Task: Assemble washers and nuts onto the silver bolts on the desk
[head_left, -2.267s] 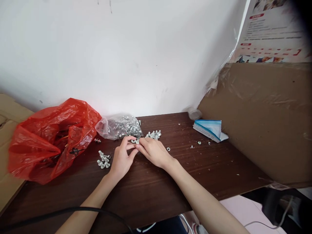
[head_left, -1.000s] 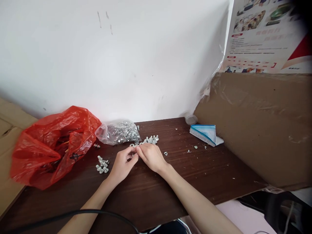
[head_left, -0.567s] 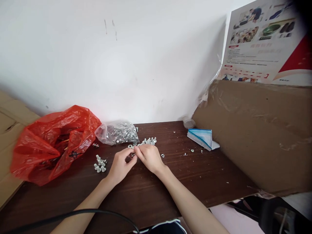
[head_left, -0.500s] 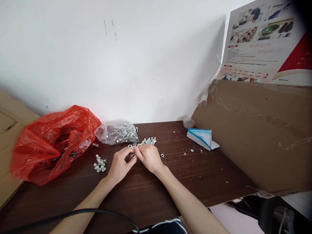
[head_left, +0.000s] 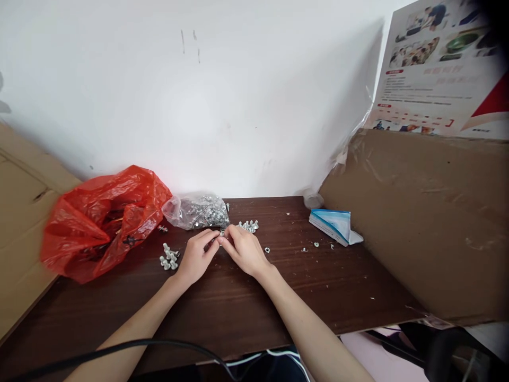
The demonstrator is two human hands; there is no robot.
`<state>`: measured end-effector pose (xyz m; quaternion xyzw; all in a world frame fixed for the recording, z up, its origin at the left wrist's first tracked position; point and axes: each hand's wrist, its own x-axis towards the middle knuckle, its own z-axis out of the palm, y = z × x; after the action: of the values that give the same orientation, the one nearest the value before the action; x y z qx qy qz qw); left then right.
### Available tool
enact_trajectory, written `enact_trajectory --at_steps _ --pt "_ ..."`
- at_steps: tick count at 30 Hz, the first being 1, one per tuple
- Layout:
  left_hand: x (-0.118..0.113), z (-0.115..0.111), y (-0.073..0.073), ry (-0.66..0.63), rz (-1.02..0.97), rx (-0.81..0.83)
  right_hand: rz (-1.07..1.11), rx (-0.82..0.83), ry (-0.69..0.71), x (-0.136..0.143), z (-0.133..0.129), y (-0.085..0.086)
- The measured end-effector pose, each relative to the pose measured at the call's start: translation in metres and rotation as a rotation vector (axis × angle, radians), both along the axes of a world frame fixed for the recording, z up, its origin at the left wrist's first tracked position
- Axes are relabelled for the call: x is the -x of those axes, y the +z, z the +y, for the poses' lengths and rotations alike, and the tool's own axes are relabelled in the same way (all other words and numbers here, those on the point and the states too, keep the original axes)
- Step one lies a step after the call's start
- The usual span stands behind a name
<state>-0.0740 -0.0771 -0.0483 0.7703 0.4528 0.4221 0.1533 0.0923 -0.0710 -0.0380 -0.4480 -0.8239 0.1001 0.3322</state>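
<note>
My left hand point(head_left: 196, 255) and my right hand point(head_left: 245, 250) meet over the table, fingertips almost touching. The left thumb and fingers pinch a small metal bolt, mostly hidden by the fingers. My right hand is closed, thumb and forefinger pressed at the same spot; whatever lies in them is too small and covered to name. Just behind the right hand stands a cluster of bolts point(head_left: 249, 227). To the left of my left hand lies a small pile of bolts point(head_left: 168, 259). A loose nut or washer point(head_left: 267, 250) rests right of my right hand.
A clear bag of small metal parts point(head_left: 202, 211) lies against the wall, beside a red plastic bag point(head_left: 79, 233). On the right are a blue-and-white folded packet point(head_left: 332, 225), small scraps and a large cardboard box point(head_left: 417, 223). A black cable point(head_left: 159, 342) crosses the front.
The fingertips have drawn closer around the small part, so the bolt that showed in my left hand is now mostly covered. The view has shifted slightly to the left.
</note>
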Motion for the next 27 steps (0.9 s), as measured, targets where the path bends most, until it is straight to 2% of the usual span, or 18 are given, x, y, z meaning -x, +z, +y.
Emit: enact_trajectory --at_steps 5,8,15,18,23,27 --pt "0.000 0.000 0.004 -0.138 0.057 0.065 -0.048 -0.020 0.007 -0.003 0.000 0.001" --pt "0.000 -0.002 0.004 -0.174 0.102 0.074 -0.101 -0.031 0.002 -0.004 0.001 -0.002" --pt "-0.003 -0.003 -0.001 -0.245 0.126 0.095 -0.064 0.111 -0.004 -0.005 0.003 -0.008" --pt "-0.004 -0.001 -0.003 -0.222 0.097 0.084 -0.065 0.059 -0.052 -0.006 0.002 -0.008" --pt "-0.008 0.000 -0.003 -0.167 -0.002 0.132 -0.082 -0.103 0.011 -0.009 0.003 -0.009" --pt "-0.009 -0.001 -0.003 -0.214 -0.023 0.158 -0.098 -0.124 -0.008 -0.010 0.006 -0.016"
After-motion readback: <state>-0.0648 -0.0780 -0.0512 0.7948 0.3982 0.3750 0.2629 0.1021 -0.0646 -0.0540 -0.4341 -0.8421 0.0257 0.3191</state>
